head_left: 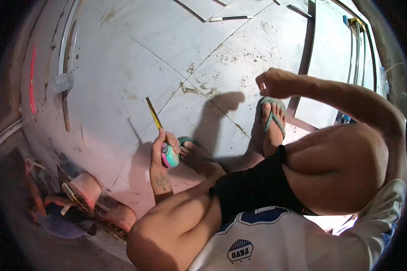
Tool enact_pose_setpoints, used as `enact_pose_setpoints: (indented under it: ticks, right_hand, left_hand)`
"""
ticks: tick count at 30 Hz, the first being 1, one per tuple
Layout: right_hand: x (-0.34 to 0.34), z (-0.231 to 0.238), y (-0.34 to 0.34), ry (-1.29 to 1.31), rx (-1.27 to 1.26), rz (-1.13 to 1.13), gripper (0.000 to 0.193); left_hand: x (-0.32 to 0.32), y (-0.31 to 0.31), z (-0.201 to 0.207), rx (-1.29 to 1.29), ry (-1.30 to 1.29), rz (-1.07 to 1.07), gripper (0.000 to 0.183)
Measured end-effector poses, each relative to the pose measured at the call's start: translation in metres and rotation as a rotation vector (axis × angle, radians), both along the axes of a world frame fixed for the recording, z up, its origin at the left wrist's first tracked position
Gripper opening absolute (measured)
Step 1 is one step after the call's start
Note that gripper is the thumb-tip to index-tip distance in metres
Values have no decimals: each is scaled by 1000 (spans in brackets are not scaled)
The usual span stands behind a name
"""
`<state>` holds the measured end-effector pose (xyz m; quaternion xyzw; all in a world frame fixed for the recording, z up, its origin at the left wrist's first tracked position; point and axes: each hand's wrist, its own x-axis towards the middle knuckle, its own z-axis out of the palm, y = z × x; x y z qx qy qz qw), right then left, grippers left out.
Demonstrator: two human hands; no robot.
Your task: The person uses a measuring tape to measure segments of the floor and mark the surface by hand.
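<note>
Left hand (157, 150) grips tape measure (172, 156), blade (154, 114) out; right hand (276, 84) half-curled, seemingly empty, right of tape measure. Likely measuring; next move needs steady blade.

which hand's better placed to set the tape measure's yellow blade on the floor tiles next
Probably the left hand: it holds the tape measure, with the yellow blade extended. The right hand is apart from it, over by the right foot.
</note>
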<state>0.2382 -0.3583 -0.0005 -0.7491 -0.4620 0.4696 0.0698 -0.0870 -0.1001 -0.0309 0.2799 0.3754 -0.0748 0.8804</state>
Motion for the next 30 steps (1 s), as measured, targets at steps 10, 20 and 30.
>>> enact_pose_setpoints:
  ticks: [10, 20, 30]
  right_hand:
    - [-17, 17, 57, 4, 189, 12, 29]
    - [-24, 41, 87, 38, 383, -151, 28]
    - [-32, 57, 122, 16, 472, -28, 33]
  left_hand:
    - [33, -50, 17, -1152, -887, 142, 37]
    - [55, -66, 19, -1335, -945, -22, 44]
    - [50, -72, 25, -1054, -691, -64, 51]
